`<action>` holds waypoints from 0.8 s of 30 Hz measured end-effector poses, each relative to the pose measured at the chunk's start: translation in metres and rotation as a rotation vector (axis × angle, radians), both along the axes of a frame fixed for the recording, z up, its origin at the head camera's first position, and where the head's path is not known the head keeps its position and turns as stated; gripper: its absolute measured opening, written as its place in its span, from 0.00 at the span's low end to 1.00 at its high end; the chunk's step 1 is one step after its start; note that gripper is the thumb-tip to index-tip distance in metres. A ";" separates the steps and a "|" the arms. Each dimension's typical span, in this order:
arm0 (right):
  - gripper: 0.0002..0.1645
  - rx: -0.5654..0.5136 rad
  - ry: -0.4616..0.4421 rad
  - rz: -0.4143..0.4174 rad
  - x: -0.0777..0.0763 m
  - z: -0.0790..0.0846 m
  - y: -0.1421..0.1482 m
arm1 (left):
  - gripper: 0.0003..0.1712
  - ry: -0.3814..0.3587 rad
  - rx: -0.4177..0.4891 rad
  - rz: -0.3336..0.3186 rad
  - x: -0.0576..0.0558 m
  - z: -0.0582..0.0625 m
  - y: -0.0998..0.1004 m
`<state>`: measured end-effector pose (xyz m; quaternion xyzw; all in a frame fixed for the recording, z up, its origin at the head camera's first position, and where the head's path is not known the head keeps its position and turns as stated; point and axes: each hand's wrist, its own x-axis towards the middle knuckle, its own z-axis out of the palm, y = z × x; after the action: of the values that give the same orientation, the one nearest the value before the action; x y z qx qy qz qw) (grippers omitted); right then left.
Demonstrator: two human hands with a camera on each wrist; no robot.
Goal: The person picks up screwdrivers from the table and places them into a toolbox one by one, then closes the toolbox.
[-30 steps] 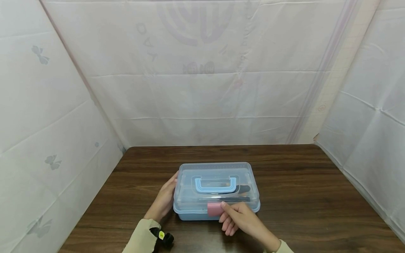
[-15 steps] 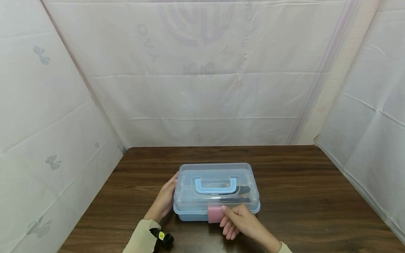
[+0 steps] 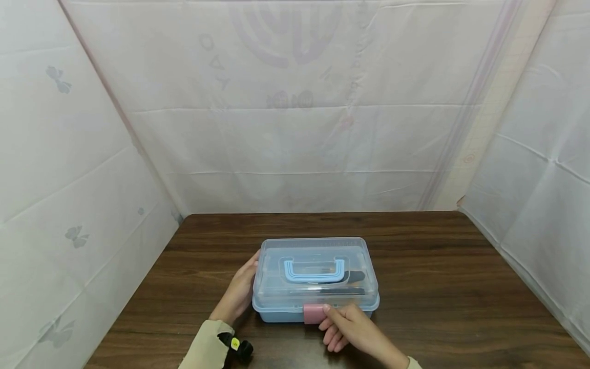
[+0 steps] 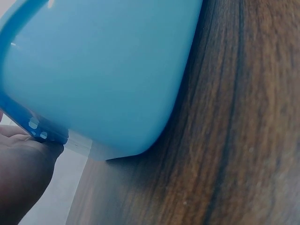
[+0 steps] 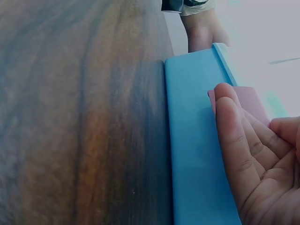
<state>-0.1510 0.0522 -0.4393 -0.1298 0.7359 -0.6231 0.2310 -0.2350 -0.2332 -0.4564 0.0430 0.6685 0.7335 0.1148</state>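
A light blue plastic storage box (image 3: 276, 316) with a clear lid (image 3: 313, 248) sits on the table, its lid down. A pale blue carry handle (image 3: 314, 277) lies flat on the lid, and dark items show dimly through it. My left hand (image 3: 240, 291) rests along the box's left side, fingers reaching toward its back corner; in the left wrist view it touches the rim. At the box's front, my right hand (image 3: 348, 328) pinches the pink latch (image 3: 313, 313) by its right edge, thumb on top and fingers bent below.
The dark wood table (image 3: 438, 277) extends around the box. White patterned sheets (image 3: 295, 154) hang behind it and at both sides. A black wrist strap with a camera (image 3: 239, 348) is on the left sleeve.
The pink latch has swung down from a raised position to hang against the box's front. My right hand has moved slightly downward with it; the left hand has stayed in place.
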 end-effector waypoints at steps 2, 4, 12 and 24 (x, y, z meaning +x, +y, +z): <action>0.35 -0.001 0.001 -0.005 0.000 -0.001 0.000 | 0.32 -0.003 -0.003 0.004 0.000 0.000 0.000; 0.35 0.001 0.005 -0.006 0.000 -0.001 0.000 | 0.32 -0.003 0.001 0.003 0.000 0.000 0.000; 0.36 0.007 0.004 -0.004 0.002 -0.002 0.001 | 0.32 -0.013 0.020 0.003 0.000 0.001 0.001; 0.31 0.000 -0.005 0.012 0.004 -0.009 0.000 | 0.32 -0.010 0.025 -0.007 0.001 0.002 0.000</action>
<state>-0.1470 0.0523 -0.4484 -0.1329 0.7346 -0.6218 0.2366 -0.2340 -0.2329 -0.4543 0.0430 0.6585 0.7416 0.1203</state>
